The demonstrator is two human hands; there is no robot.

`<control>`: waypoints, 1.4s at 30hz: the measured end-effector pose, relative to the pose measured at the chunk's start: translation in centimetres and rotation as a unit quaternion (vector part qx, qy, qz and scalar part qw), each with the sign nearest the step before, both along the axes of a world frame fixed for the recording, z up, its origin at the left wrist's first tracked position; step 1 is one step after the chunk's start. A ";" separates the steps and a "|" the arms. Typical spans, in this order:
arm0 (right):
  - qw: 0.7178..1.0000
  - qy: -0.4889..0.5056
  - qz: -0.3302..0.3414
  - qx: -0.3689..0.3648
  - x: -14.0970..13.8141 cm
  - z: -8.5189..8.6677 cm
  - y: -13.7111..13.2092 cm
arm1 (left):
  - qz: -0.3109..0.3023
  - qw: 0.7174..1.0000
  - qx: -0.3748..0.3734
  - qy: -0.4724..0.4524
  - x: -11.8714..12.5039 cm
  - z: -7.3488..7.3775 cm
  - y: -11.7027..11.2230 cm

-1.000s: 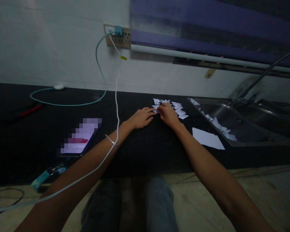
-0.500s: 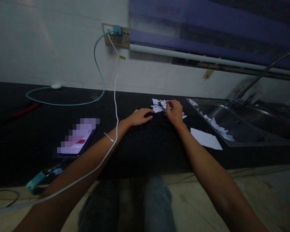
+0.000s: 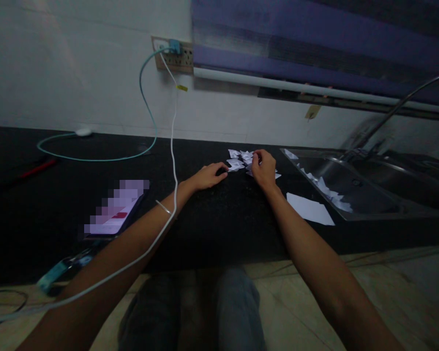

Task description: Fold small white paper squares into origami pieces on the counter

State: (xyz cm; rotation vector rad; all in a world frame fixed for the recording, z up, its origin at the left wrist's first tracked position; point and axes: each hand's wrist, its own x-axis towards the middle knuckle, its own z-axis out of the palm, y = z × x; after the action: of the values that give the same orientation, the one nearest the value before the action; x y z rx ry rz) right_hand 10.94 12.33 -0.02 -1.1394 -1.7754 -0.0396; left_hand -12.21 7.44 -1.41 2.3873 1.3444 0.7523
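Note:
Several small folded white paper pieces [image 3: 237, 160] lie in a cluster on the black countertop [image 3: 212, 219]. My right hand [image 3: 264, 168] rests over the cluster's right side, fingers curled and pinched on one paper piece. My left hand [image 3: 208, 176] lies flat on the counter just left of the cluster, fingers stretched toward it and touching its edge. A thin bracelet sits on my left wrist.
A white paper sheet [image 3: 309, 208] lies right of my right arm. A steel sink [image 3: 354, 187] with paper scraps and a tap is at the right. A lit phone [image 3: 114, 214] lies at the left; a white cable [image 3: 173, 146] and teal cable [image 3: 95, 157] run from a wall socket [image 3: 170, 53].
My right hand moved from beside the left hand up and right onto the paper cluster and pinched a piece. The left hand stayed nearly in place.

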 end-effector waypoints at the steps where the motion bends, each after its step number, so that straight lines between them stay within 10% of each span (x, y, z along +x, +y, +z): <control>1: 1.000 0.002 -0.001 0.000 0.0 0.0 0.0 | 0.000 1.000 0.004 -0.004 0.0 -0.1 0.1; 35: 0.999 -0.038 0.011 -0.012 -0.8 0.2 -0.5 | -0.040 0.995 0.078 0.039 0.0 -0.5 0.2; 42: 0.988 -0.068 0.133 -0.046 -1.3 0.6 -1.5 | -0.071 0.992 0.088 0.055 0.2 -0.1 -0.2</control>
State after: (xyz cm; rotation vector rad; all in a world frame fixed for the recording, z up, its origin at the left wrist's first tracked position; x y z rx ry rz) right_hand 9.68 10.88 0.56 -0.9737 -2.0569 0.1276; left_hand -12.04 7.21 -1.56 2.6651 1.1757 0.7356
